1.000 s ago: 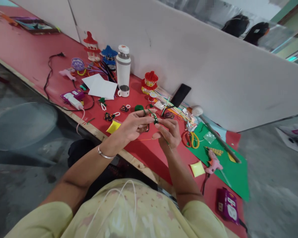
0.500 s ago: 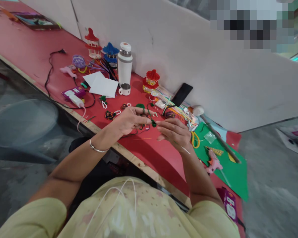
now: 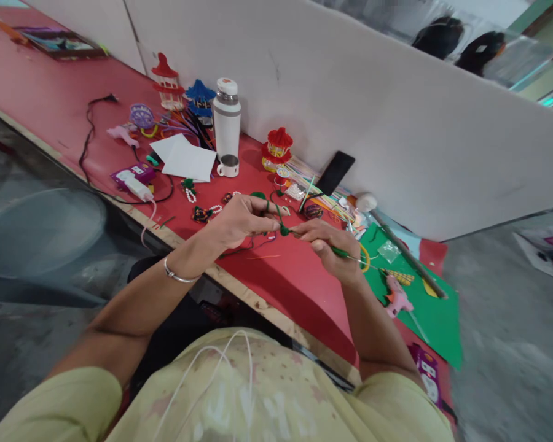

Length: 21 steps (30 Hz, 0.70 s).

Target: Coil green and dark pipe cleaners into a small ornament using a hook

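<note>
Between thumb and fingers, my left hand (image 3: 246, 222) pinches a small dark green piece of crochet (image 3: 284, 229). Green yarn (image 3: 279, 212) runs from it up over my raised left index finger. A crochet hook (image 3: 343, 252) with a green grip lies in my right hand (image 3: 327, 245), its tip at the green piece and its thin metal end pointing back past the wrist. Just beyond my left hand, beaded loops with dark multicoloured yarn (image 3: 203, 214) and a green one with white beads (image 3: 188, 190) lie on the red table (image 3: 299, 288).
Behind my hands stand a white bottle (image 3: 227, 120), a steel-lined cup (image 3: 228, 166) and a small red-roofed model (image 3: 278, 147). A phone (image 3: 335, 172) leans near the partition. At right, a pink glue gun (image 3: 399, 296) and a rod (image 3: 408, 258) lie on green sheet (image 3: 442, 331).
My right hand has turned, so the hook's green grip now shows along it. The hook tip stays close to the green piece. My left hand keeps its pinch, and the view has shifted slightly.
</note>
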Each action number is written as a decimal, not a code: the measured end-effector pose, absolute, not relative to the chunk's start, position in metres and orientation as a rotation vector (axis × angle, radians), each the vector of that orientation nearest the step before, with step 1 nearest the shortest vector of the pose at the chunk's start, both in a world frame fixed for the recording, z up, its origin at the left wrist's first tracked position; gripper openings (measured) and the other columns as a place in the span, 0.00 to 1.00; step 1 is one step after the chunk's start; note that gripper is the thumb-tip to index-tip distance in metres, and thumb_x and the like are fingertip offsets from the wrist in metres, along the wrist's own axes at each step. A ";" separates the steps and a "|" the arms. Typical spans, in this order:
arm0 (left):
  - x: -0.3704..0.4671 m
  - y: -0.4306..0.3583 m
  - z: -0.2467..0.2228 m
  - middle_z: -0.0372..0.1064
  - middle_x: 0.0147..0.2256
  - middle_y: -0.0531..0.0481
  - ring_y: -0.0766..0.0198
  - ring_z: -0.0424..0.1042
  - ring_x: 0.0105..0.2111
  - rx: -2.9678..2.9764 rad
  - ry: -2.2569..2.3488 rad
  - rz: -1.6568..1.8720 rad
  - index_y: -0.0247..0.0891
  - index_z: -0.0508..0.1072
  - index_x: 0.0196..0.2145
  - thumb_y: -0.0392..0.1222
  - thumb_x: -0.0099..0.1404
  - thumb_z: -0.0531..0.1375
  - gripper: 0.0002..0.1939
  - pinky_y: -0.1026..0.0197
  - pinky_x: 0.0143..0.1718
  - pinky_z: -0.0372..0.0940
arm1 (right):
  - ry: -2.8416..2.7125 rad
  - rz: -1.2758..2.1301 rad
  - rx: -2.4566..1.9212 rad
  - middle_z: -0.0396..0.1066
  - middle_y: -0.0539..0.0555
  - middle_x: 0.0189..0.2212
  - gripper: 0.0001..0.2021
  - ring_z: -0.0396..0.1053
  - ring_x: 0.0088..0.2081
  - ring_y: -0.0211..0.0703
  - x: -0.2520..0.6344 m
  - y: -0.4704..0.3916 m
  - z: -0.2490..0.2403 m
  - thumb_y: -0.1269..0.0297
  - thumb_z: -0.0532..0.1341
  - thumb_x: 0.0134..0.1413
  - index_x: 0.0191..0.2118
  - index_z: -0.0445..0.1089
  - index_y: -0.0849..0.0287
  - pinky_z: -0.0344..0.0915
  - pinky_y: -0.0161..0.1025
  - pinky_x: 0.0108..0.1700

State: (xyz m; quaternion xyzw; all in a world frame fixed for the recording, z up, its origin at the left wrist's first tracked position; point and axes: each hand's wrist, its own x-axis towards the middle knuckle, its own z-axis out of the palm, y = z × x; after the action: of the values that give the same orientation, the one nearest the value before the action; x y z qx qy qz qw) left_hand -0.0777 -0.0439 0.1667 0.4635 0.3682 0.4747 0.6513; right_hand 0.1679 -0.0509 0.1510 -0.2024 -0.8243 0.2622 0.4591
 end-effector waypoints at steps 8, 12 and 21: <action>-0.062 -0.049 0.157 0.73 0.24 0.51 0.74 0.60 0.18 0.994 0.770 1.191 0.34 0.87 0.37 0.36 0.47 0.75 0.16 0.67 0.19 0.49 | -1.606 0.737 -0.637 0.81 0.58 0.37 0.27 0.81 0.39 0.47 0.141 -0.043 0.107 0.34 0.61 0.64 0.40 0.80 0.55 0.80 0.46 0.40; -0.068 -0.049 0.160 0.72 0.24 0.51 0.74 0.59 0.18 1.023 0.751 1.199 0.35 0.88 0.39 0.42 0.52 0.76 0.16 0.67 0.18 0.47 | -1.591 0.701 -0.580 0.79 0.55 0.34 0.24 0.77 0.35 0.44 0.135 -0.041 0.110 0.37 0.64 0.63 0.40 0.82 0.53 0.77 0.44 0.37; -0.059 -0.045 0.154 0.78 0.30 0.49 0.64 0.75 0.31 1.145 0.762 1.314 0.35 0.87 0.42 0.39 0.43 0.82 0.26 0.62 0.34 0.71 | -1.555 0.659 -0.701 0.79 0.56 0.33 0.28 0.77 0.35 0.45 0.137 -0.045 0.110 0.33 0.63 0.61 0.38 0.83 0.54 0.76 0.44 0.37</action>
State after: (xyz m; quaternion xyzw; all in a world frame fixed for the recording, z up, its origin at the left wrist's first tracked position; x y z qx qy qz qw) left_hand -0.0587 -0.0453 0.1542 0.4901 0.3260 0.5624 0.5807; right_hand 0.1373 -0.0449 0.1100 -0.3038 -0.6736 0.2855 0.6103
